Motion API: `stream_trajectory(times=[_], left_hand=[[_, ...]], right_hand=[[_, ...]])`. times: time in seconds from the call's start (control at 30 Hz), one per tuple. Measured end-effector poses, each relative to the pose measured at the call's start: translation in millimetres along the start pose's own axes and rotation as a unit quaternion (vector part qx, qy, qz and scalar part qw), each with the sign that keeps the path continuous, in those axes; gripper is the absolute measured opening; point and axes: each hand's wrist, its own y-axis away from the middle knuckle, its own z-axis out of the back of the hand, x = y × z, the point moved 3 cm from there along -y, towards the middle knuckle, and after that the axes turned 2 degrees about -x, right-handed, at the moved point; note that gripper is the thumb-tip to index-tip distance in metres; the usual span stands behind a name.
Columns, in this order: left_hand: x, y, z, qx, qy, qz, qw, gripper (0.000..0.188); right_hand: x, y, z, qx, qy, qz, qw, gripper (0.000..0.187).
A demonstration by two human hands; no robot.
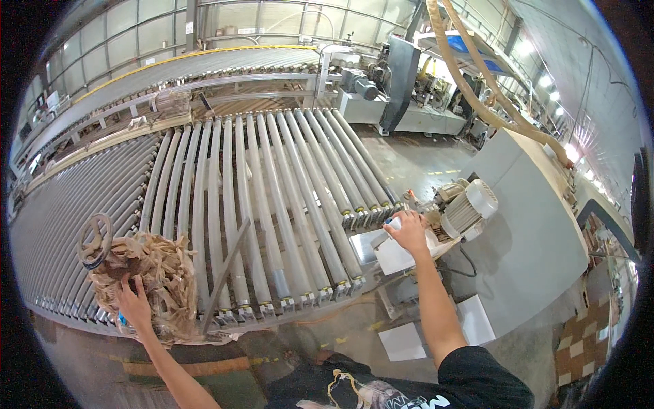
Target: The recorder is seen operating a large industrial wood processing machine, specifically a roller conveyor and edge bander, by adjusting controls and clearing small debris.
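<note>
Brown bundle (170, 286), lower left of frame, is overlapped by nearer left hand (134, 307), fingers spread, bulk to their right; right hand (410, 235) at white-blue item (393, 223), grip can't be told.

A bulky, crumpled heap of tan-brown scraps (176, 286), loose-ended and ragged, sits at the near left edge of the roller bed (272, 204), right beside a metal handwheel (95, 240); well apart, a small blue-and-white piece (394, 223), partly covered, shows above a white box-shaped housing (396, 256)
</note>
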Motion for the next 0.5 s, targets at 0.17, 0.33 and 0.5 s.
stream_trajectory(times=[0.17, 0.33, 0.5], left_hand=[[-7, -1, 8, 0.019, -0.002, -0.017, 1.000, 0.054], [5, -1, -3, -0.007, 0.009, -0.004, 1.000, 0.054], [8, -1, -7, 0.001, -0.011, 0.001, 1.000, 0.054]], right_hand=[[-5, 0, -2, 0.003, -0.002, -0.004, 1.000, 0.057], [-4, -3, -4, 0.001, -0.014, 0.004, 1.000, 0.059], [1, -3, -1, 0.025, -0.005, -0.014, 1.000, 0.060]])
